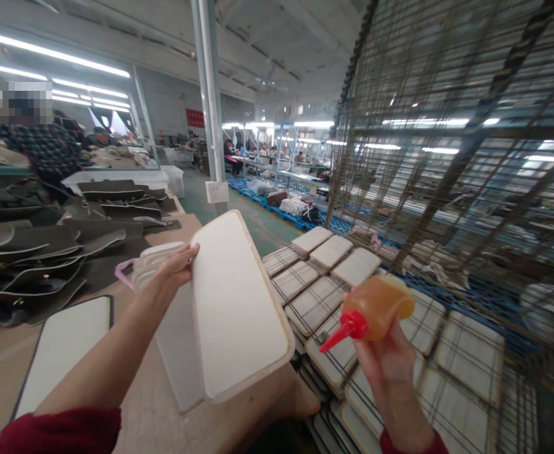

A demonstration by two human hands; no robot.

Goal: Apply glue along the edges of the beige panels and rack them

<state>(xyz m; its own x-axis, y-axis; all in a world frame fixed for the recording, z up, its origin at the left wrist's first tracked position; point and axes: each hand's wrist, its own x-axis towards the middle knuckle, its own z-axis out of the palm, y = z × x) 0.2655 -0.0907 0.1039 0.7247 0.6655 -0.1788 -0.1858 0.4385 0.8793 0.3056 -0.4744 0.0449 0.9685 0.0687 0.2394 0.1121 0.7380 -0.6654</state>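
My left hand (181, 265) grips the upper left edge of a white rounded rectangular panel (239, 309), held tilted above the table. A yellowish band runs along the panel's border. In my right hand (388, 359) is a squeeze bottle (378, 306) of amber liquid, its red nozzle pointing down and left. The bottle is apart from the panel, over a wire rack (300, 309) that carries several similar pale panels. Behind the held panel, a stack of pale pieces (156, 265) stands on the table.
Dark flat pieces with light edges (35, 246) are heaped at the left of the table (149, 416). A dark-edged pale panel (69, 347) lies near my left forearm. Upright wire racks (438, 126) rise at right. A metal post (208, 94) stands ahead; a person in a checked shirt (45, 151) is far left.
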